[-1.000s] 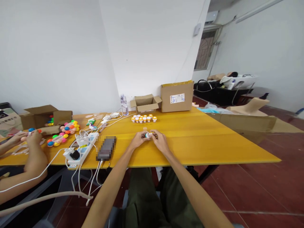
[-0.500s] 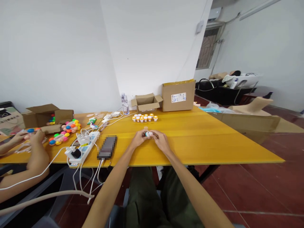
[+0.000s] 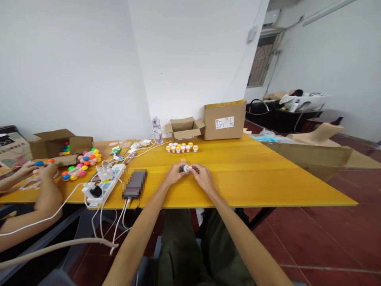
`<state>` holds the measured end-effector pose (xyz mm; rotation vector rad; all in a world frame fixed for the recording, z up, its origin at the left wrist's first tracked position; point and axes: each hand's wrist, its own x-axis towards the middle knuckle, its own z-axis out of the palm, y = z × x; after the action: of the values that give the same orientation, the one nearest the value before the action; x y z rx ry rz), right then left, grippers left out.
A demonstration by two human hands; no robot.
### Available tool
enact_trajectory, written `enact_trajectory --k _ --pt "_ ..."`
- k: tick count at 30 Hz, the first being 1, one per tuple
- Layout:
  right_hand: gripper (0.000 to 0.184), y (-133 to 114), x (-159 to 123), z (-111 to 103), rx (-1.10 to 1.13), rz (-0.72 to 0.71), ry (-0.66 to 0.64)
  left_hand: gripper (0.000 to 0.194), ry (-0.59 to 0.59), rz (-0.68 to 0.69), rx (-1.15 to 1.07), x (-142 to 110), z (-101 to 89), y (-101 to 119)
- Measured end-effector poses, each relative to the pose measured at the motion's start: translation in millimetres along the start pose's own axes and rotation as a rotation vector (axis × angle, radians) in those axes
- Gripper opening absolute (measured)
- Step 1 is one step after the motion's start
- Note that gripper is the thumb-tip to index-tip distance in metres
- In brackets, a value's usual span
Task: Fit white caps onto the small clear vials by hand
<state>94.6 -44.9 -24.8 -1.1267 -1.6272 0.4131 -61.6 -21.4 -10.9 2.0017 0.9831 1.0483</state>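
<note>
Close together above the table (image 3: 244, 178), my left hand (image 3: 175, 174) and my right hand (image 3: 202, 174) are both closed on one small white piece with a teal part (image 3: 186, 168). Fingers cover much of it, so its exact kind cannot be made out. Just beyond my hands stands a cluster of several small white pieces with orange rims (image 3: 182, 147). Behind that cluster sits an open cardboard box (image 3: 186, 129); its inside is mostly hidden from this angle.
A taller carton (image 3: 224, 121) and a water bottle (image 3: 157, 130) stand by the wall. To the left lie a phone (image 3: 135, 184), a power strip (image 3: 107, 186) with loose cables, and colourful ball clusters (image 3: 74, 173). Another person's hands (image 3: 38, 171) work at the far left.
Both hands stay in nearly the same place, and the small white piece has turned slightly between my fingers. The whole view has shifted a little. At far left, the other person's hands moved slightly.
</note>
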Motion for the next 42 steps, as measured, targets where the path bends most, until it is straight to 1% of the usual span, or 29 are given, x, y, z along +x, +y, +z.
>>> enact_trajectory --k 5,10,16,22,25,28,31,35,37,42 --pt "0.015 0.7 -0.1 0.1 -0.015 -0.005 0.008 0.017 0.001 0.009 0.016 -0.4 -0.2 0.9" --pt "0.018 -0.3 -0.4 0.1 -0.02 0.011 0.007 0.021 0.0 -0.013 0.017 -0.6 0.1 -3.1" --pt "0.02 0.5 0.5 -2.1 -0.081 0.019 -0.01 0.019 0.012 -0.015 0.065 -0.2 1.1 -6.0" --pt "0.026 1.1 0.3 -2.0 -0.12 0.023 -0.012 0.018 0.007 -0.012 0.074 -0.3 1.1 -3.8" --pt "0.022 -2.1 0.1 -1.8 -0.105 0.066 -0.015 0.017 0.013 -0.016 0.06 -0.7 0.9 -3.0" --pt "0.015 -5.9 0.3 -1.8 -0.046 0.097 -0.007 0.018 0.029 -0.018 0.034 -0.6 0.7 -3.3" --pt "0.01 -7.5 0.6 -1.7 -0.003 0.064 -0.008 0.019 0.034 -0.024 -0.001 0.4 0.9 -3.7" --pt "0.012 -6.3 0.8 -1.5 0.002 -0.02 -0.026 0.021 0.017 -0.024 -0.036 1.4 1.7 -3.0" --pt "0.012 -5.1 0.8 -1.1 -0.003 -0.021 -0.027 0.02 0.008 -0.024 -0.033 1.4 1.8 -2.2" --pt "0.011 -2.6 1.2 0.1 -0.012 0.027 -0.036 0.016 0.005 -0.014 0.018 0.7 0.2 0.9"
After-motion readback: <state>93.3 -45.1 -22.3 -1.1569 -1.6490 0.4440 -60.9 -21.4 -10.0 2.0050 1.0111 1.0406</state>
